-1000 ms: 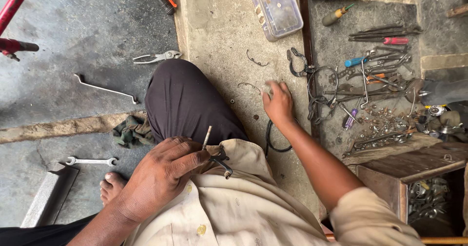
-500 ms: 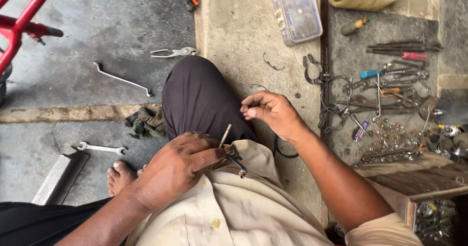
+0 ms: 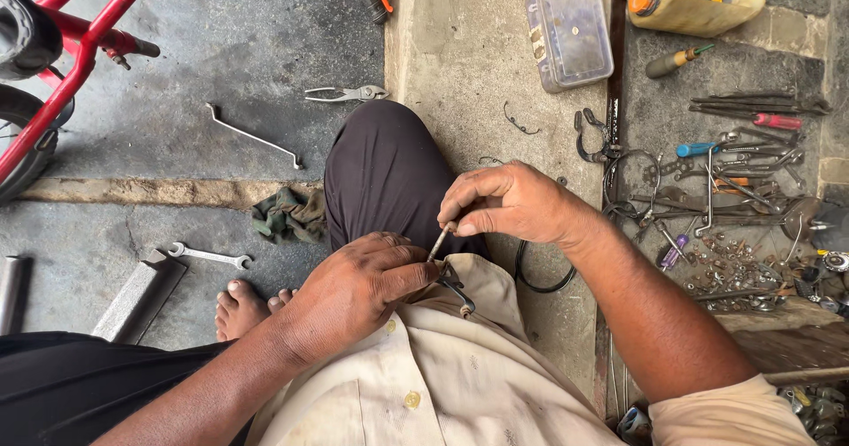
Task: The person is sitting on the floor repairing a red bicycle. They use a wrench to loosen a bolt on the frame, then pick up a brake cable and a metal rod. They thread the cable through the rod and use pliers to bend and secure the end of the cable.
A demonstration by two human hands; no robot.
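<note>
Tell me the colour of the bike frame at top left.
Red: the bike frame shows in the head view, above the left hand.

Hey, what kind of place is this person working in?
Likely a roadside bicycle repair spot: a red bicycle frame stands by, wrenches lie on the concrete, and loose tools and nuts spread beside the person.
</note>
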